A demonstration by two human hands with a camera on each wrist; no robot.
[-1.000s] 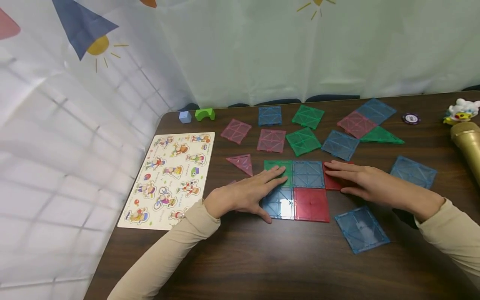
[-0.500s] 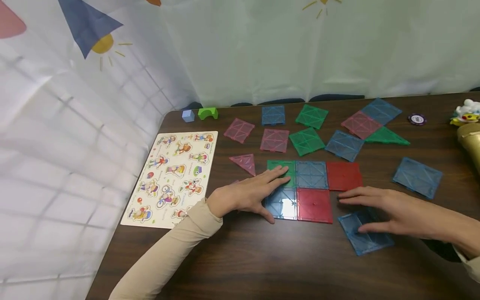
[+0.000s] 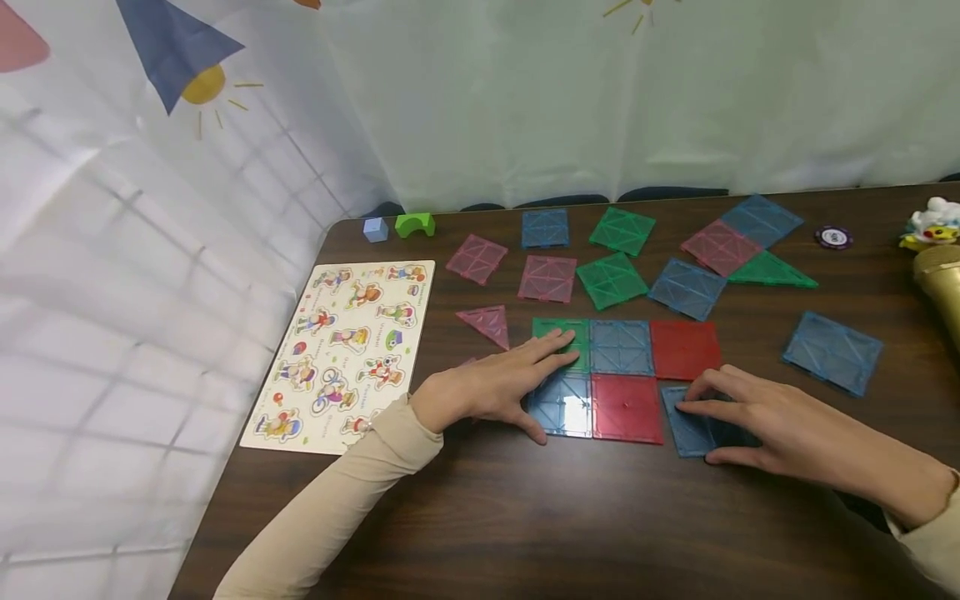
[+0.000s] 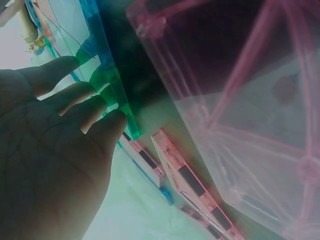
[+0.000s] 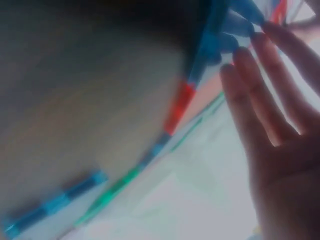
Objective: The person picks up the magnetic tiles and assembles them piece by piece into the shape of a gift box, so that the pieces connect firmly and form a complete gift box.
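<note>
A flat block of square magnetic tiles lies mid-table: green tile [image 3: 555, 332], blue tile [image 3: 621, 347] and red tile [image 3: 684, 349] in the back row, a blue tile [image 3: 564, 407] and red tile [image 3: 627, 407] in front. My left hand [image 3: 495, 387] rests flat, fingers straight, on the green and front blue tiles; its fingers [image 4: 95, 105] touch the green edge. My right hand [image 3: 757, 412] lies with straight fingers on a loose blue tile [image 3: 686, 425] just right of the front red tile; its fingers [image 5: 260, 85] meet the tile edges.
Loose pink, green and blue tiles are scattered behind, with a pink triangle [image 3: 486, 323] and a blue square [image 3: 831, 352] nearby. A picture puzzle board [image 3: 348, 354] lies left. A poker chip [image 3: 834, 237], toy figure [image 3: 932, 223] and gold object [image 3: 941, 287] sit far right.
My right hand left the back red tile, moved to the loose blue tile at the front right and slid it leftward up beside the front red tile. The left hand stayed put.
</note>
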